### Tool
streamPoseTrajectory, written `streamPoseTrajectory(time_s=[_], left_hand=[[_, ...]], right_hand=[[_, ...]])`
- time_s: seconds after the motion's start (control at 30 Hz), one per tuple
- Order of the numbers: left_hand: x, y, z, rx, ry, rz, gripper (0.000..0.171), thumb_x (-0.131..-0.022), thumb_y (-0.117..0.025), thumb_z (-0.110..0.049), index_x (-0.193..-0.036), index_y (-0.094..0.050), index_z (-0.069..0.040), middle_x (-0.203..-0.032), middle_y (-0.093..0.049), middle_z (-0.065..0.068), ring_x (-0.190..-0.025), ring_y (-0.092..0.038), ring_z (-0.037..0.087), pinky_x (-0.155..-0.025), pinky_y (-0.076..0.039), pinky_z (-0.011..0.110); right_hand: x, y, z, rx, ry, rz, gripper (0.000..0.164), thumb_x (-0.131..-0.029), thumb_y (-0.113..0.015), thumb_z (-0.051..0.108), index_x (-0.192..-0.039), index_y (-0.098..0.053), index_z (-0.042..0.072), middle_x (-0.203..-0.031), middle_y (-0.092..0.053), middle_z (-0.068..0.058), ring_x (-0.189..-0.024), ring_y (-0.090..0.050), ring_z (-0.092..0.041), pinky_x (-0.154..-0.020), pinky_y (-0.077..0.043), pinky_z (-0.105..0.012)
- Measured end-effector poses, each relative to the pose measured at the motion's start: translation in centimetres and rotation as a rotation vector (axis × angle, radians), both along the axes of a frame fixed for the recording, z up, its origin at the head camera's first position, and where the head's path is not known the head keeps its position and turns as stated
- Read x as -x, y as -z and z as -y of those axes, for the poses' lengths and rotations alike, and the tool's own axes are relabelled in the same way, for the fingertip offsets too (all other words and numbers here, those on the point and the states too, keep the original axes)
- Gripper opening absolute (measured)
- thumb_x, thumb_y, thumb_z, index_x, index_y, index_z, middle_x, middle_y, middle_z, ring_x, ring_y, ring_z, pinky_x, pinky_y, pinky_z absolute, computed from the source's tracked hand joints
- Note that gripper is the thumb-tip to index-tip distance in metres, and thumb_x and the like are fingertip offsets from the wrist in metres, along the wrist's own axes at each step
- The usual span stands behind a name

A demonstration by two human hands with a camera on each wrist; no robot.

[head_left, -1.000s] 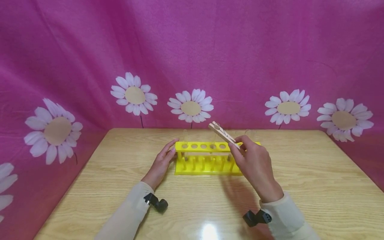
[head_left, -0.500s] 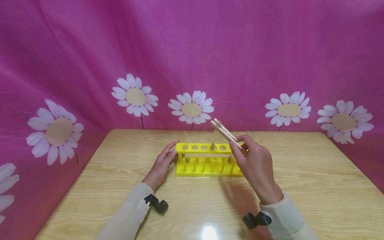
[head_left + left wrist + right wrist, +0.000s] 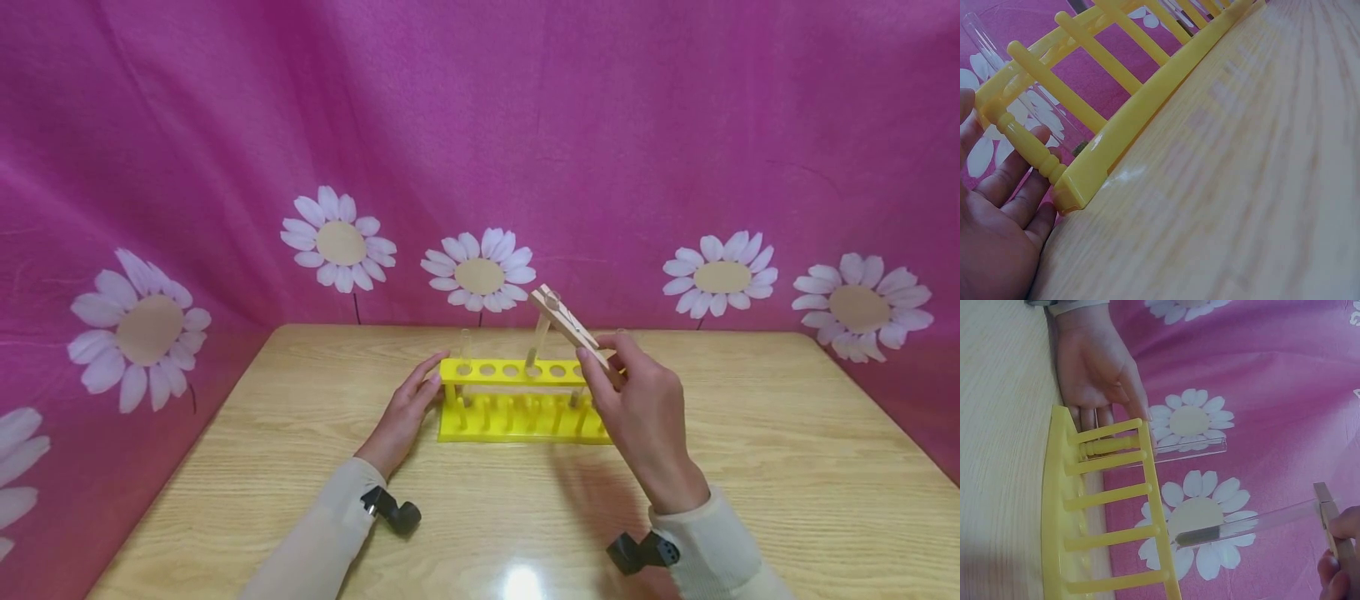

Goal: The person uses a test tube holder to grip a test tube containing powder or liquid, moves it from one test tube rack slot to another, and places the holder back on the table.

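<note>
My left hand (image 3: 401, 417) holds the left end of a yellow test tube rack (image 3: 487, 435); in the left wrist view its fingers (image 3: 1015, 199) reach behind the turned end post. In my right hand (image 3: 643, 417) is a wooden test tube holder (image 3: 573, 329), slanting up to the left. The holder's jaws clasp a clear test tube (image 3: 539, 340) near its mouth. This tube leans slightly, its bottom at the rack's upper bar. Dark matter (image 3: 1199, 536) fills its lower end in the right wrist view.
Another test tube (image 3: 465, 342) stands in the rack's leftmost hole, and one more rim (image 3: 620, 332) shows behind my right hand. Several upright pegs line the rack's front. Below is a wooden table (image 3: 480, 508); a pink daisy-print cloth (image 3: 600, 150) hangs behind.
My right hand has raised the test tube holder slightly, drawing the clasped test tube up through its rack hole. My left hand keeps its place on the rack.
</note>
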State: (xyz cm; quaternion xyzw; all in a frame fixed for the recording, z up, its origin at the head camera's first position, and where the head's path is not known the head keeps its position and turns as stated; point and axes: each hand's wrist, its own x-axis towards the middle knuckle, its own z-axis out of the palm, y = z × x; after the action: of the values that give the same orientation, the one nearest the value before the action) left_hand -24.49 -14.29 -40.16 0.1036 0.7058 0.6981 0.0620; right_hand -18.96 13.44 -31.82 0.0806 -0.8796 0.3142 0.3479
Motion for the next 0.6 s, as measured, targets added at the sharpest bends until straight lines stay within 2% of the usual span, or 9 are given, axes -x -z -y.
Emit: streamPoseTrajectory(time_s=[0.43,0.6], left_hand=[[-0.02,0.09,0.06,-0.001,0.003,0.0,0.047,-0.105,-0.041,-0.028,-0.15,-0.035,-0.02,-0.154,-0.032,0.002,-0.137,-0.035,0.023,-0.114,-0.027,0.045],[0.04,0.21,0.05,-0.02,0.013,-0.026,0.047,-0.105,-0.04,-0.025,-0.151,-0.034,-0.016,-0.153,-0.033,0.005,-0.136,-0.035,0.024,-0.114,-0.027,0.046]], right_hand=[[-0.03,0.37,0.53,0.016,-0.054,-0.021,0.023,-0.09,-0.07,0.025,-0.105,-0.065,0.008,-0.066,-0.052,-0.001,-0.047,-0.038,-0.014,-0.038,-0.032,-0.023],[0.0,0.67,0.69,0.023,-0.07,-0.004,0.024,-0.089,-0.071,0.023,-0.107,-0.064,0.009,-0.066,-0.052,-0.001,-0.048,-0.04,-0.013,-0.038,-0.032,-0.023]])
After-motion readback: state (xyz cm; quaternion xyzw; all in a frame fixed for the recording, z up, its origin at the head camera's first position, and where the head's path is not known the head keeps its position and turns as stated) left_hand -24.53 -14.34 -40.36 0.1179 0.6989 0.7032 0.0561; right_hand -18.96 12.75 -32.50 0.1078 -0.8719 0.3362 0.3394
